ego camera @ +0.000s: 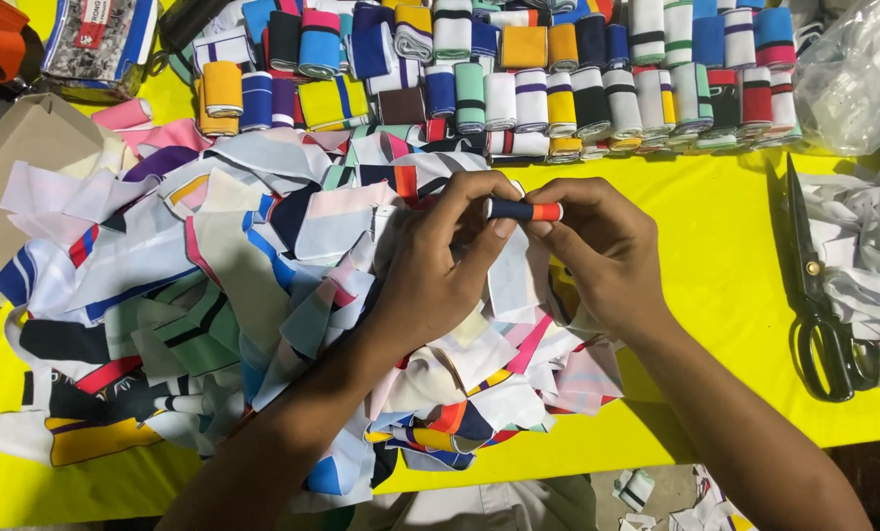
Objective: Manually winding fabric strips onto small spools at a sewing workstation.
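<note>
My left hand (pixel 440 265) and my right hand (pixel 602 251) meet over a yellow table (pixel 725 256), both pinching a small tight roll of striped fabric (pixel 526 210), navy with an orange end and a white band. The roll lies sideways between the fingertips. Under and left of my hands spreads a big loose heap of multicoloured fabric strips (pixel 234 285).
Several finished fabric rolls (pixel 519 69) stand in rows along the table's far edge. Black scissors (pixel 819 295) lie at the right beside a pile of white scraps (pixel 868 246). A cardboard box (pixel 12 167) sits far left, a clear plastic bag (pixel 858 69) top right.
</note>
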